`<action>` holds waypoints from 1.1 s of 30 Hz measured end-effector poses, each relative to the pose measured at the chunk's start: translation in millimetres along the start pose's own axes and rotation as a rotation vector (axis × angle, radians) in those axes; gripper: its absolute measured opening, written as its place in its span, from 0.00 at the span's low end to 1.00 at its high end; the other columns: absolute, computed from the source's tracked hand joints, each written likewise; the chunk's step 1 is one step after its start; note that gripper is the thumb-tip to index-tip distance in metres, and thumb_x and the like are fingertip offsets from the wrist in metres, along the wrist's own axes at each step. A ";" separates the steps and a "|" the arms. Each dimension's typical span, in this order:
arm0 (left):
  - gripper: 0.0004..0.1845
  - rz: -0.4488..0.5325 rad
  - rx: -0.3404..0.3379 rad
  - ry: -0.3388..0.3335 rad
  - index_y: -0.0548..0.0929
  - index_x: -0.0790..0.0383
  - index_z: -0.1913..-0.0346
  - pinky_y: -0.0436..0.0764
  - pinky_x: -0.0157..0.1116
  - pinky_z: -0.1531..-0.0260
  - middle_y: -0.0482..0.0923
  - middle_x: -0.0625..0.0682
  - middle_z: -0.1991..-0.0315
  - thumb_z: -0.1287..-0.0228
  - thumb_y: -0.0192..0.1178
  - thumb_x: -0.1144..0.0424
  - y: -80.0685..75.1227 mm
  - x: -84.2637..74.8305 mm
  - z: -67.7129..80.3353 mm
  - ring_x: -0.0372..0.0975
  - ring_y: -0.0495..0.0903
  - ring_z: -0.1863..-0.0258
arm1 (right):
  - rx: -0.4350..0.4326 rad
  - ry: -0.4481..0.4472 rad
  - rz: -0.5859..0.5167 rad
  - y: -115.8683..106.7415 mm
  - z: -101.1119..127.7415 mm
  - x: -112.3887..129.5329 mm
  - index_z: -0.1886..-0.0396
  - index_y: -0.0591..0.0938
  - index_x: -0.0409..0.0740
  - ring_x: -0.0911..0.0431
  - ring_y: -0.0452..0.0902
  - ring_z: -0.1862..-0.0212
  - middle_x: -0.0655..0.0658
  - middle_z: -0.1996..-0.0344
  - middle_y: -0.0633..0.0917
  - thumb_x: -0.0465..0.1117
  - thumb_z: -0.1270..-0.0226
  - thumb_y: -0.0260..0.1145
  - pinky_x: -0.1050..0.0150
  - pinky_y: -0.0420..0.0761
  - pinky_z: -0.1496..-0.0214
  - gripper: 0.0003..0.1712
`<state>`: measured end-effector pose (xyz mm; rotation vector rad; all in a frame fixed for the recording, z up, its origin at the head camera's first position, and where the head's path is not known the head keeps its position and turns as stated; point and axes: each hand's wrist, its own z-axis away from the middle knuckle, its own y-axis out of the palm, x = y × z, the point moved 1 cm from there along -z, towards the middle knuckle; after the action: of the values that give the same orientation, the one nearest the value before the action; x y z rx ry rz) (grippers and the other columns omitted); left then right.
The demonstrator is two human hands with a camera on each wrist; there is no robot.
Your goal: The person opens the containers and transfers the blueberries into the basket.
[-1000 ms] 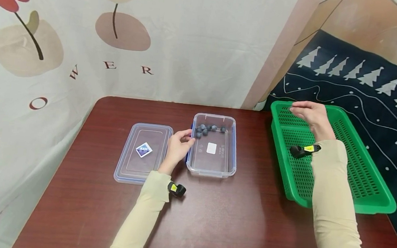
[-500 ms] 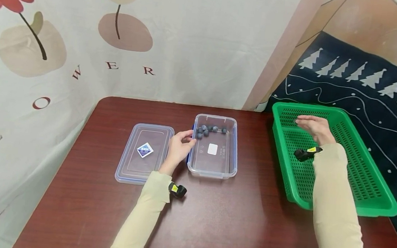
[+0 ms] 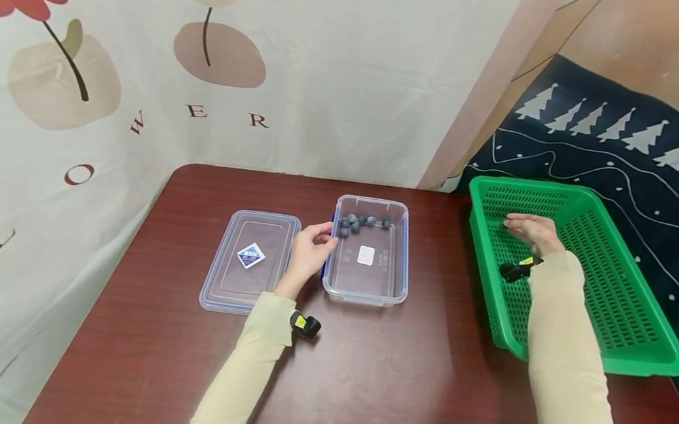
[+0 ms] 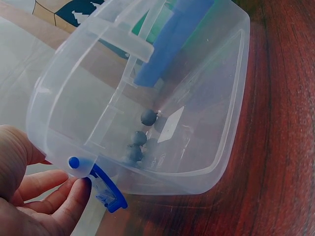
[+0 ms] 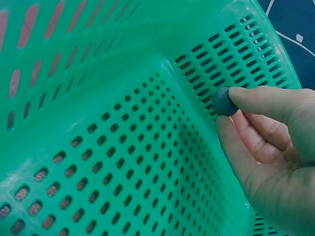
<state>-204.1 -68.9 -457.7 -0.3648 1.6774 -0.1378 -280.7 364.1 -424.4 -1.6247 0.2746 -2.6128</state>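
Our right hand (image 3: 528, 228) has dropped from above the rim down into the green perforated basket (image 3: 626, 294), pinching a small round dark berry (image 5: 224, 101) between thumb and fingertips; our left hand (image 3: 309, 250) stays curled round the long wall of the clear rigid tub (image 3: 365, 289), which holds more matte berries (image 3: 359, 222); its flat transparent lid (image 3: 249, 261) lies alongside on the glossy brown worktop (image 3: 372, 379).

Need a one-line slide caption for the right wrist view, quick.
Right hand pinches a dark blue ball inside the green perforated basket, near its corner.
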 end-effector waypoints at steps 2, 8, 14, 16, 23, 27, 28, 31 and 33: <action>0.17 0.002 0.002 0.004 0.79 0.77 0.51 0.84 0.38 0.59 0.78 0.67 0.59 0.45 0.62 0.76 0.0 -0.6 0.5 0.53 0.81 0.61 | -0.021 0.010 -0.017 1.0 0.5 -0.5 0.58 0.81 0.47 0.69 0.80 0.65 0.61 0.77 0.82 0.32 0.39 0.65 0.58 0.66 0.32 0.11; 0.17 0.020 0.005 0.007 0.79 0.77 0.51 0.84 0.38 0.59 0.78 0.67 0.59 0.46 0.62 0.76 0.1 -0.6 1.0 0.53 0.81 0.61 | -0.074 0.011 -0.037 4.1 4.8 7.8 0.38 0.71 0.38 0.71 0.78 0.67 0.62 0.76 0.80 0.34 0.37 0.63 0.62 0.68 0.34 0.26; 0.17 0.022 0.000 -0.006 0.79 0.76 0.51 0.84 0.37 0.58 0.78 0.66 0.59 0.45 0.62 0.75 0.0 2.1 -0.6 0.52 0.81 0.61 | -0.093 -0.100 -0.042 11.8 11.8 26.3 0.45 0.76 0.39 0.70 0.79 0.62 0.61 0.73 0.80 0.35 0.36 0.62 0.64 0.71 0.37 0.19; 0.17 0.021 -0.001 -0.010 0.79 0.76 0.51 0.84 0.37 0.58 0.78 0.66 0.59 0.45 0.62 0.75 -0.2 2.7 -1.0 0.51 0.81 0.61 | -0.095 -0.132 -0.072 15.6 14.9 33.8 0.54 0.80 0.41 0.68 0.79 0.63 0.60 0.73 0.81 0.34 0.36 0.62 0.66 0.74 0.39 0.12; 0.17 0.013 0.011 -0.020 0.79 0.75 0.50 0.84 0.38 0.57 0.78 0.65 0.59 0.44 0.62 0.74 0.3 2.7 -1.4 0.51 0.81 0.60 | -0.103 -0.207 -0.168 29.1 26.3 59.4 0.70 0.83 0.47 0.66 0.80 0.69 0.57 0.75 0.82 0.32 0.38 0.64 0.75 0.82 0.58 0.06; 0.17 0.008 0.014 -0.023 0.79 0.75 0.50 0.84 0.38 0.57 0.78 0.65 0.58 0.44 0.62 0.74 0.4 2.4 -1.1 0.51 0.81 0.59 | -0.064 -0.282 -0.220 40.9 33.4 72.0 0.74 0.84 0.46 0.65 0.81 0.71 0.54 0.75 0.83 0.30 0.39 0.64 0.75 0.83 0.63 0.08; 0.17 0.008 0.015 -0.024 0.79 0.74 0.50 0.84 0.38 0.57 0.78 0.65 0.58 0.44 0.62 0.74 0.4 2.3 -0.9 0.50 0.81 0.59 | -0.055 -0.300 -0.228 44.6 35.2 75.0 0.74 0.85 0.45 0.64 0.81 0.71 0.53 0.75 0.84 0.30 0.40 0.64 0.76 0.83 0.64 0.08; 0.17 0.009 0.016 -0.023 0.80 0.74 0.50 0.84 0.38 0.57 0.78 0.65 0.59 0.44 0.62 0.74 0.3 2.0 -0.7 0.50 0.81 0.59 | -0.030 -0.333 -0.231 54.9 39.3 82.9 0.73 0.85 0.44 0.64 0.82 0.72 0.52 0.75 0.84 0.30 0.40 0.65 0.75 0.83 0.63 0.07; 0.17 0.010 0.016 -0.024 0.80 0.74 0.50 0.84 0.38 0.57 0.78 0.65 0.59 0.44 0.62 0.74 0.2 2.0 -0.6 0.50 0.81 0.60 | -0.016 -0.349 -0.212 62.1 41.7 87.7 0.71 0.85 0.42 0.63 0.82 0.70 0.52 0.74 0.84 0.30 0.40 0.65 0.73 0.83 0.61 0.05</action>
<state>-205.0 -69.4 -459.6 -0.3443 1.6535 -0.1392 -285.5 285.9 -339.9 -2.1807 0.1102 -2.4016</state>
